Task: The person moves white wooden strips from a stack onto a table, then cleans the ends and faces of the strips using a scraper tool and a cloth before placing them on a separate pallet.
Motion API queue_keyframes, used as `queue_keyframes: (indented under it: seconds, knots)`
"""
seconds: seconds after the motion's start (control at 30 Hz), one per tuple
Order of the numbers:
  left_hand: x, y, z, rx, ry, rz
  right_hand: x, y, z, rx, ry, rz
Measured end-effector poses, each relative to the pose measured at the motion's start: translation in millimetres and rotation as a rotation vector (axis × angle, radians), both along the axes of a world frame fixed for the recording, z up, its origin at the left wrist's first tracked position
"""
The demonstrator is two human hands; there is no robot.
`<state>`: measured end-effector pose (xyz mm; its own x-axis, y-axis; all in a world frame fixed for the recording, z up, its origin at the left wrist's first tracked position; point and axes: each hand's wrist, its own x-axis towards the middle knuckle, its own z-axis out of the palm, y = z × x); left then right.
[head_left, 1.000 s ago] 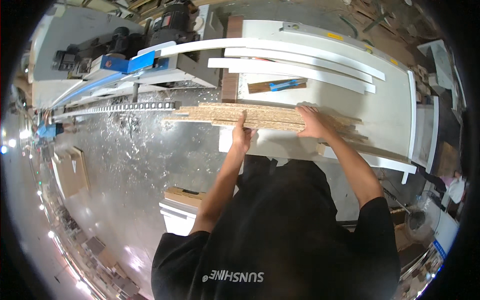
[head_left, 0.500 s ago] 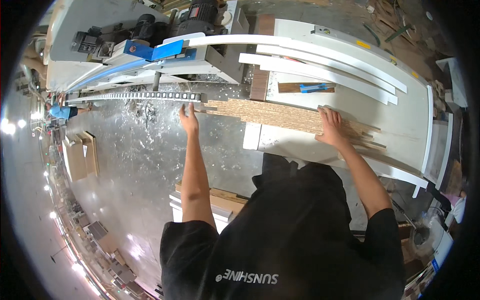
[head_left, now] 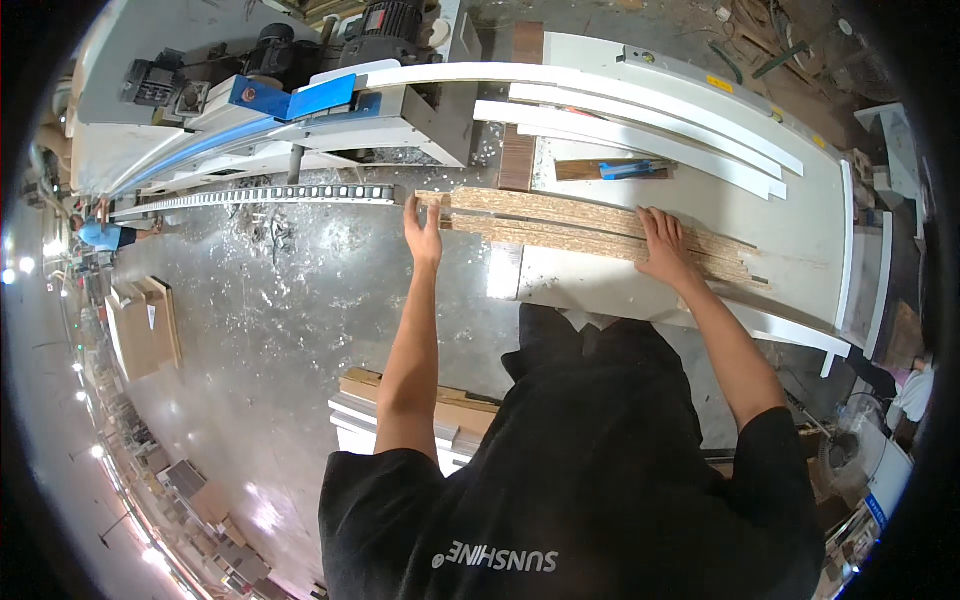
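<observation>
A bundle of long particleboard strips [head_left: 560,222] lies lengthwise before me, partly on a white board surface, its ends uneven and dark gaps between some strips. My left hand [head_left: 424,232] is at the bundle's left end, thumb and fingers around the strip ends. Toward the right part of the bundle, my right hand [head_left: 663,246] lies over the strips, fingers at the far side and thumb at the near side. Past the bundle, a blue-handled cutter [head_left: 632,169] rests on a short brown wood piece [head_left: 575,172].
White strips [head_left: 630,140] lie beyond the bundle. At far left stands a machine with motors [head_left: 385,30] and a roller rail [head_left: 320,194]. Boards are stacked near my left elbow [head_left: 455,410]; scraps litter the floor [head_left: 300,270]. Another person [head_left: 105,235] is far left.
My left hand has moved right, from beside the roller rail's end onto the strip ends. The protruding left ends have shifted right, and dark gaps between strips now show. My right hand has hardly moved.
</observation>
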<state>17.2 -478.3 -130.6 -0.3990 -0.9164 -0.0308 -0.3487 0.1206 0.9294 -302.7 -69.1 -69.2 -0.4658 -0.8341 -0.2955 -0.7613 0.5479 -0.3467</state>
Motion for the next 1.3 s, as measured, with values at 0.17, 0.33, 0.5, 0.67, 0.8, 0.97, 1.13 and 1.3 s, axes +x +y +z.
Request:
queue_keyframes:
  seconds: [0.17,0.33,0.5,0.67,0.8,0.97,1.13,1.3]
  knots:
    - [-33,38,16,0.161,0.056,-0.017,-1,2,4,0.086,0.016,-0.028]
    - [-39,72,22,0.131,0.126,-0.101,1,0,3,0.125,0.044,-0.010]
    - [-38,86,13,0.128,0.103,-0.284,-1,-3,5,0.070,0.062,-0.022]
    - [-46,88,62,-0.510,-0.419,-0.402,0,4,-7,0.042,0.097,-0.048]
    - [-33,49,73,-0.619,-0.677,-0.655,18,-12,1,-0.040,0.016,-0.003]
    - [-75,43,96,-0.566,-0.716,-0.867,49,-3,-11,-0.081,0.142,-0.115]
    - [-208,73,125,-0.544,-0.350,-1.004,78,9,36,-0.131,0.111,-0.221]
    - [-373,108,113,-0.660,-0.277,-1.086,104,38,63,-0.273,0.016,-0.148]
